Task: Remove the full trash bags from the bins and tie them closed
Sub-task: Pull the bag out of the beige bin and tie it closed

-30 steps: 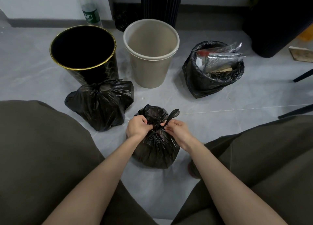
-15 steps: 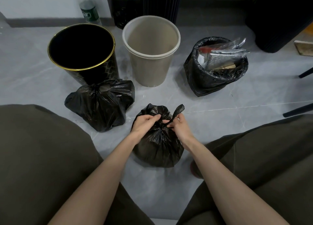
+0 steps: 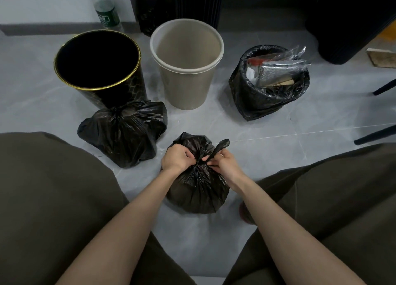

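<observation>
A small black trash bag (image 3: 198,192) stands on the grey floor between my knees. My left hand (image 3: 176,158) grips the gathered plastic on the left of its neck. My right hand (image 3: 227,167) pinches the twisted tail that sticks up on the right. A second black bag (image 3: 124,132), closed at the top, lies in front of the black bin with the gold rim (image 3: 96,64). The beige bin (image 3: 186,62) stands bare, with no liner. At the right an open black bag (image 3: 265,92) holds packaging and clear wrappers.
A plastic bottle (image 3: 106,12) stands by the wall behind the black bin. A dark ribbed column (image 3: 198,4) rises behind the beige bin, and a large dark object (image 3: 351,21) fills the far right. Dark chair legs (image 3: 377,132) cross the right edge.
Both hands have kept working the neck of the small bag; the twisted tail now stands up a little further right, and my fingers have shifted closer around the knot.
</observation>
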`<state>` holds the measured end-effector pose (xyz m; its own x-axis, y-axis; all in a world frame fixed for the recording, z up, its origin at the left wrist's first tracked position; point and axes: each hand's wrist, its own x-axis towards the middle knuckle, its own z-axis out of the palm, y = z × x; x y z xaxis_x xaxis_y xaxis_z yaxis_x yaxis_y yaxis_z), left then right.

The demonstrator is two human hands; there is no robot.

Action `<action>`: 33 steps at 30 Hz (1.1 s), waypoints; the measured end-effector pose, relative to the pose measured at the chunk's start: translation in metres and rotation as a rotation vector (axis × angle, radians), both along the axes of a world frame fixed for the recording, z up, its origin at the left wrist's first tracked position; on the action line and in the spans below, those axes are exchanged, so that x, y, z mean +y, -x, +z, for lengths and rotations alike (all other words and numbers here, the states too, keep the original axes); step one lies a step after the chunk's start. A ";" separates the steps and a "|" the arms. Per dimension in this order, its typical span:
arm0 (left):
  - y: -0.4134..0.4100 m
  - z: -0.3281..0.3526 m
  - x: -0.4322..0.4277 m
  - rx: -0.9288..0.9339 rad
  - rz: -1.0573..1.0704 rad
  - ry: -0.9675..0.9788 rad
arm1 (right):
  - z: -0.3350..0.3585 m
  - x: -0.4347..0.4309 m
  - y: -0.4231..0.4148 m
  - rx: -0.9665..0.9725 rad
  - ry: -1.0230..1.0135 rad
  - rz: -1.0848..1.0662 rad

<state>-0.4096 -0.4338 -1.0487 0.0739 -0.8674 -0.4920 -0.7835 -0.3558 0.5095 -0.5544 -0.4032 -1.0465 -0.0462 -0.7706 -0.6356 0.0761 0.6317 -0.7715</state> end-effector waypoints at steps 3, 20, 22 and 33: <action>0.000 0.000 -0.003 -0.092 0.001 -0.052 | -0.003 0.000 -0.002 -0.016 -0.014 0.016; -0.009 0.004 0.002 0.301 -0.017 -0.276 | -0.002 -0.010 -0.005 -0.097 0.116 -0.263; -0.012 0.003 0.009 0.019 -0.230 -0.203 | -0.003 -0.009 -0.008 0.007 0.129 -0.221; -0.025 0.013 0.025 -0.154 -0.537 0.092 | -0.001 -0.022 -0.009 0.329 0.199 0.014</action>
